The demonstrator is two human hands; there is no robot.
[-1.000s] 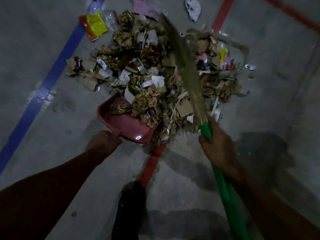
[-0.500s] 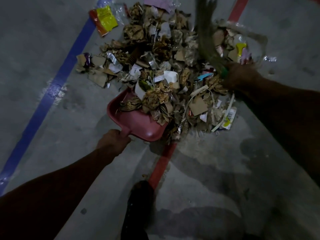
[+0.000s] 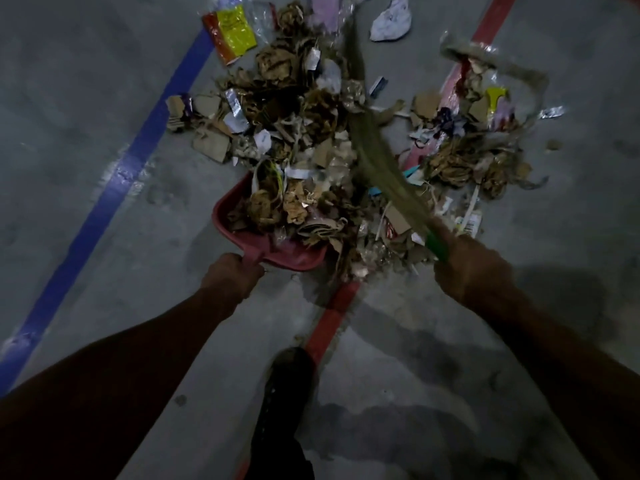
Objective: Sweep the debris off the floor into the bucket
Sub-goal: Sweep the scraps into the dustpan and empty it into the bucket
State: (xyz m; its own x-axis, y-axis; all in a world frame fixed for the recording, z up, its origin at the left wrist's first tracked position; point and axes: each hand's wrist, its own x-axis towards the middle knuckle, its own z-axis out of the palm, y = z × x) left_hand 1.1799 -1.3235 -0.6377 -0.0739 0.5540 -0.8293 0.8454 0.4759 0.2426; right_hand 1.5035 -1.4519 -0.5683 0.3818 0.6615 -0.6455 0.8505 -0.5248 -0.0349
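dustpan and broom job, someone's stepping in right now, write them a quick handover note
Left hand grips the handle of the red dustpan, which sits on the floor at the near edge of the debris pile.
Right hand grips the green-handled broom, bristles lying across the pile.
Done: some cardboard and paper scraps already sit in the pan.
Left: most of the pile, plus the yellow packet and the crumpled white paper beyond it. No bucket in view.

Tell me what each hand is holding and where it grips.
The left hand grips the red dustpan by its handle. The right hand grips the broom on its green handle, just below the bristles.
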